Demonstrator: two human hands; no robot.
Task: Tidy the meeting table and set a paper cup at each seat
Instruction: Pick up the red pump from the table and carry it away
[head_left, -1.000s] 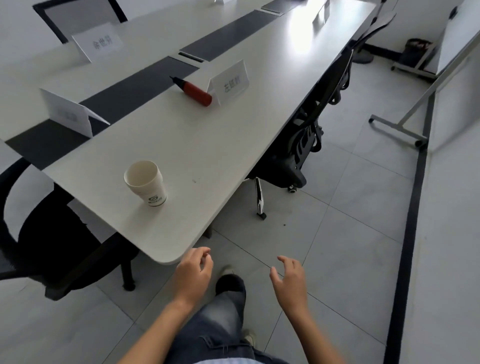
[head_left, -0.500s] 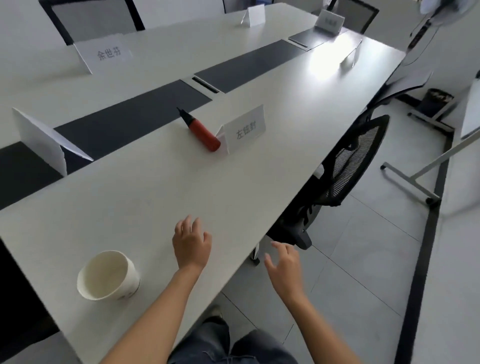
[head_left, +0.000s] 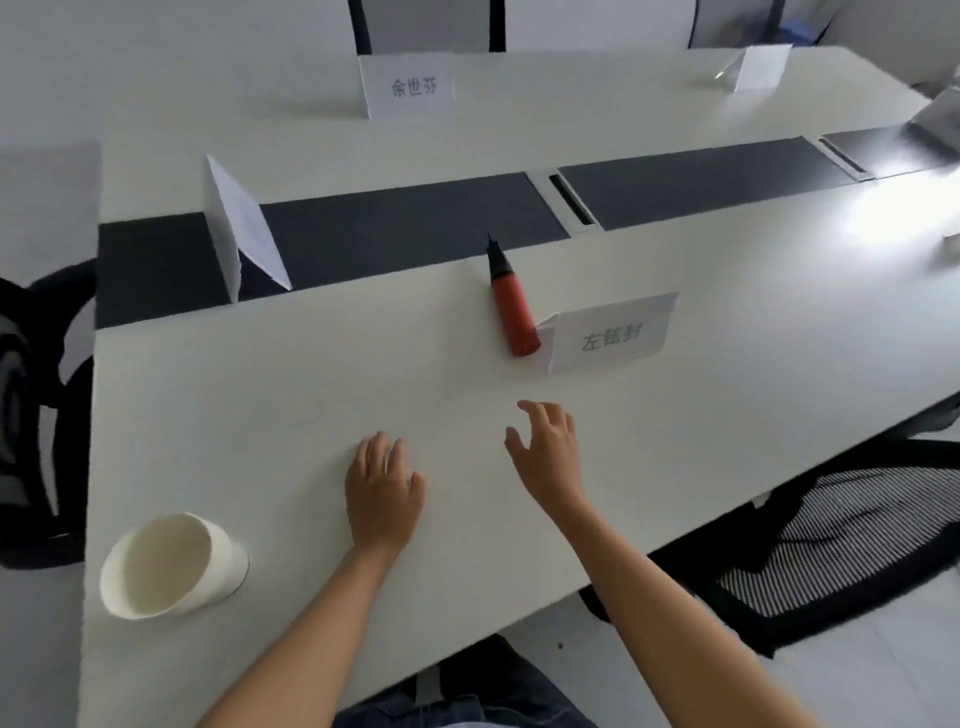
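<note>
Both hands — left hand (head_left: 383, 491), right hand (head_left: 548, 454) — are spread empty over the table (head_left: 727, 415). The cup (head_left: 171, 564), near left, could be toppled by a forearm sweep — judged.

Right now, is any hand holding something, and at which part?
Nothing is held. The left hand and the right hand are both open and empty above the table, apart from the paper cup and the red pump.
</note>
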